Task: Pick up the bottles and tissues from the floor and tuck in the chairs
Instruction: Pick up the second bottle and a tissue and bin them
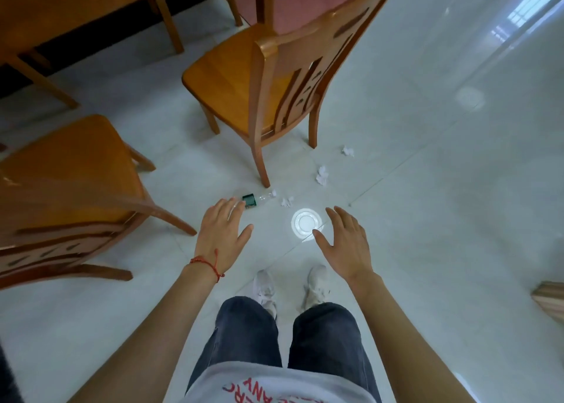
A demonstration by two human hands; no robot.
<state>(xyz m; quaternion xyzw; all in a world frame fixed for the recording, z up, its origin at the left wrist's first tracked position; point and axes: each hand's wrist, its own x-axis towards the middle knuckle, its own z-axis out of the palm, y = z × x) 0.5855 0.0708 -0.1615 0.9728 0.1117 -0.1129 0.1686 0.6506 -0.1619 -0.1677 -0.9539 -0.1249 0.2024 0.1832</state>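
I see both hands held out over the pale tiled floor (427, 189), each with its grip apart and holding nothing. The left hand (221, 234) has fingers spread, its fingertips overlapping the base end of a clear bottle (256, 199) with a green label that lies on its side on the floor; I cannot tell whether they touch it. The right hand (345, 244) hangs open, just right of a round bright reflection (306, 222). I count 3 crumpled tissues on the floor: 1 (287, 201) beside the bottle's cap end, 1 (322, 175) farther right, 1 (348, 151) beyond it. 2 wooden chairs stand pulled out from the tabletop (61, 9): the near chair (70, 170) at left, the far chair (274, 76) ahead.
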